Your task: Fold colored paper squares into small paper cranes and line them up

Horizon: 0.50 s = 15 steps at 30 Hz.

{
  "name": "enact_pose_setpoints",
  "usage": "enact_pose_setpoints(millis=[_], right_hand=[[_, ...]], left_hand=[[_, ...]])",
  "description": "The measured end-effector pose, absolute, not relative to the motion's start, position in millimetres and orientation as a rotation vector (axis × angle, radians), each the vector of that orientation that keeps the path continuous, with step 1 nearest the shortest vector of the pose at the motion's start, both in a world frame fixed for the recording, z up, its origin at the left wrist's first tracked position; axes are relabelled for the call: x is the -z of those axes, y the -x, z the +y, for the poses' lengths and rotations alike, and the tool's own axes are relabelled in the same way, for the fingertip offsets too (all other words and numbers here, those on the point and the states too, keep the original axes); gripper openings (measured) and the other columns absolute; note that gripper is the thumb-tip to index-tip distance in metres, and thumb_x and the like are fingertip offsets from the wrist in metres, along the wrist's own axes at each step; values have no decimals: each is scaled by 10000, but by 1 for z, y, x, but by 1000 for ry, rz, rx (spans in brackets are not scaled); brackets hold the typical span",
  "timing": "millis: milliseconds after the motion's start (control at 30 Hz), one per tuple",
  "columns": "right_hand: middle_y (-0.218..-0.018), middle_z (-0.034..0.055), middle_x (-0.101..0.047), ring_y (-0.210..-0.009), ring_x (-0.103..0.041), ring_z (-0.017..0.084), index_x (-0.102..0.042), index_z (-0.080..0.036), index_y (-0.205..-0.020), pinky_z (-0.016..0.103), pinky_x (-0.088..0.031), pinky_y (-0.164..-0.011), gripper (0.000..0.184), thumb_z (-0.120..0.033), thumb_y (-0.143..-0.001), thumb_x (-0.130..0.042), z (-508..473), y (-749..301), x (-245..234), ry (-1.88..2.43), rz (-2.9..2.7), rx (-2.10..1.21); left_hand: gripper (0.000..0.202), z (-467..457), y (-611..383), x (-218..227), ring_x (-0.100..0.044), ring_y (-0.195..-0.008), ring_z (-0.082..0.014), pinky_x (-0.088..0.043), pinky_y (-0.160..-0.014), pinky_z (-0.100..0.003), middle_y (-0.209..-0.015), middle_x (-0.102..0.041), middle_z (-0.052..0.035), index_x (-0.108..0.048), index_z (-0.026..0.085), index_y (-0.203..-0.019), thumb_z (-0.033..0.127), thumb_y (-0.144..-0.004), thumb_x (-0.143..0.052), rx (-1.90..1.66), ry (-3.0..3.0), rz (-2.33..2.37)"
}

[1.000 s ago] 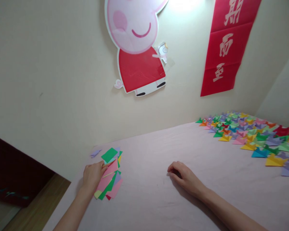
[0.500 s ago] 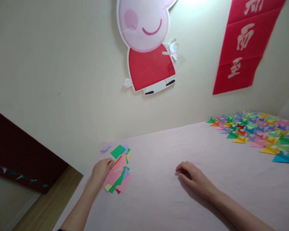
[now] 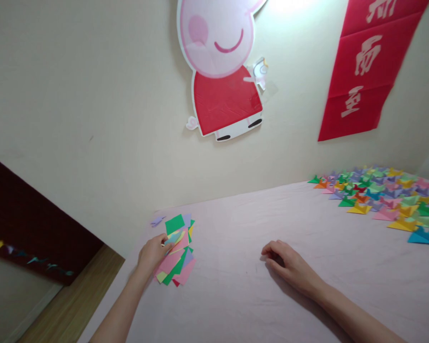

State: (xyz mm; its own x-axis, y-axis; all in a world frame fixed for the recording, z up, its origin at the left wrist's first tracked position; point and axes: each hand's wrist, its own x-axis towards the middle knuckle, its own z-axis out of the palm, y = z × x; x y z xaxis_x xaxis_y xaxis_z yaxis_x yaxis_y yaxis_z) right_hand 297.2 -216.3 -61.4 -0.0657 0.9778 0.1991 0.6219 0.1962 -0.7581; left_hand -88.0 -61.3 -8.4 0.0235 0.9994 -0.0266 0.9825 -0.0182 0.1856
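Note:
At the left, my left hand (image 3: 156,251) pinches a colored paper sheet (image 3: 175,238), light blue with a yellow edge, at its near corner. The sheet is tilted a little above a loose heap of square papers (image 3: 169,263) in pink, green, purple and yellow. A green paper square (image 3: 175,223) lies just beyond the fingers. My right hand (image 3: 283,257) rests on its side on the pale pink cloth, fingers loosely curled and the thumb a little apart from them. Nothing shows in it.
Many folded paper figures (image 3: 389,200) stand in rows at the right. A small purple folded piece (image 3: 158,221) lies behind the heap. The pink cloth surface (image 3: 229,286) meets a wall bearing a pig cutout (image 3: 225,100) and a red banner (image 3: 364,81).
My left hand has lifted and tilted the paper, so its light blue face now shows. My right hand has stayed in place. The view has shifted slightly.

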Motion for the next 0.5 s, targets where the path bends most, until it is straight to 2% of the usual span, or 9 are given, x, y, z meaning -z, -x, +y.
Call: enact_pose_setpoints(millis=[200, 300, 433, 500], right_hand=[[-815, 38, -654, -816, -579, 216, -626, -217, -874, 359, -448, -781, 142, -171, -809, -508, -216, -296, 57, 1492, -1762, -630], [-810, 34, -645, -810, -576, 212, -629, -215, -885, 354, -448, -779, 150, -165, -802, -514, -216, -295, 60, 1494, -1736, -624], [-844, 25, -634, -789, -567, 194, -613, -220, -984, 342, -453, -769, 155, -294, -859, -557, -215, -295, 62, 1423, -1557, -749], [-885, 26, -639, -772, -571, 180, -595, -225, -1048, 331, -465, -749, 257, -424, -895, -541, -215, -296, 60, 1351, -1438, -856]], left_hand=[[310, -65, 90, -2, -503, -603, -171, -249, -539, -252, -547, -475, 43, -427, 219, -566, 427, -705, -609, -370, -2037, 1932], [384, -72, 76, -14, -492, -589, -174, -291, -539, -255, -504, -424, 44, -411, 225, -559, 530, -718, -580, -542, -1941, 1805], [505, -101, 17, -15, -565, -696, -193, -433, -638, -279, -691, -609, -8, -572, 203, -700, 698, -762, -493, -725, -1778, 1454], [514, -121, -24, -5, -594, -716, -202, -462, -670, -284, -713, -660, -37, -632, 190, -687, 698, -737, -569, -728, -1682, 1295]])
